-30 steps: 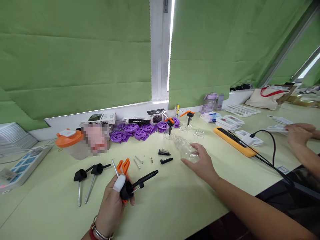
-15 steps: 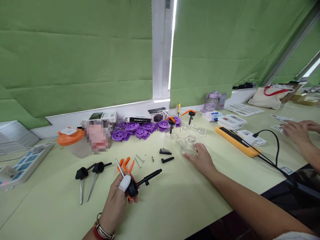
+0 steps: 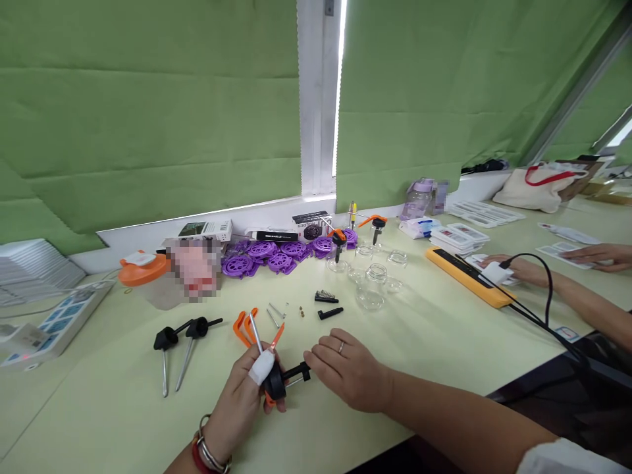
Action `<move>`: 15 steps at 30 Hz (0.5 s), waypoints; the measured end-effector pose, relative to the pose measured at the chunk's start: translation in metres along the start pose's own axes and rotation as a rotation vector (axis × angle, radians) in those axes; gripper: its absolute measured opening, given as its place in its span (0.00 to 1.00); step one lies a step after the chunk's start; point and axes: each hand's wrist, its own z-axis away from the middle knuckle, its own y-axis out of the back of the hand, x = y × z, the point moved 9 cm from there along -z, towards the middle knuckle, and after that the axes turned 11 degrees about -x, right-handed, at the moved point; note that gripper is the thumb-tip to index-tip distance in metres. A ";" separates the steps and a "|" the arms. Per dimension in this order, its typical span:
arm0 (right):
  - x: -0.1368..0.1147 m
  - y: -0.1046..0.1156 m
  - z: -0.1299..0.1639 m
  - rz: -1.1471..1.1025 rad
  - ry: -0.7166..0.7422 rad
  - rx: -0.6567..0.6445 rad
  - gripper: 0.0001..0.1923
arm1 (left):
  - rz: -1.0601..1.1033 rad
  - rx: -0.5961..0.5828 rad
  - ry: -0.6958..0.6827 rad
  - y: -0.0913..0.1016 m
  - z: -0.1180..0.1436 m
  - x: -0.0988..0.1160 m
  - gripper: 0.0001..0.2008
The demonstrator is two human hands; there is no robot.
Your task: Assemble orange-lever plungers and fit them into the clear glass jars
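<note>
My left hand (image 3: 234,401), its thumb wrapped in white, is closed around a black plastic fitting (image 3: 275,383) with a metal rod and an orange piece. From the fitting a black stem points right, and my right hand (image 3: 353,372) has its fingers closed round the far end. Just beyond lie orange handles (image 3: 240,329), thin metal pins (image 3: 273,317), small brass-coloured bits (image 3: 301,311) and two small black parts: a plain one (image 3: 330,314) and one with a row of bristles or springs (image 3: 326,297). A clear glass jar (image 3: 371,296) stands past my right hand.
Two black fittings with metal rods (image 3: 166,339) lie at left, near a power strip (image 3: 54,326). Purple plastic discs (image 3: 281,262) and orange-topped assemblies (image 3: 338,245) line the back. A yellow power strip (image 3: 469,276) lies right, beside a co-worker's hand (image 3: 526,271).
My right hand has let go of the glass jar and come left and nearer, onto the black stem. My left hand has shifted slightly right. The co-worker's hands have moved apart.
</note>
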 end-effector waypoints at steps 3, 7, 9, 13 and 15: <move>0.008 0.003 -0.010 -0.110 -0.082 0.006 0.15 | -0.067 0.066 -0.088 0.015 0.006 0.017 0.17; 0.043 0.011 -0.012 -0.446 -0.376 -0.071 0.12 | -0.407 0.361 -0.357 0.045 0.036 0.071 0.13; 0.054 0.004 -0.010 -0.697 -0.481 -0.183 0.13 | -0.509 0.270 -0.365 0.033 0.039 0.082 0.21; 0.068 -0.031 -0.007 -0.976 -0.607 -0.380 0.14 | -0.496 0.052 -0.193 0.007 0.022 0.060 0.28; 0.076 -0.052 -0.006 -0.996 -0.653 -0.391 0.12 | -0.471 0.004 -0.098 0.003 0.008 0.040 0.23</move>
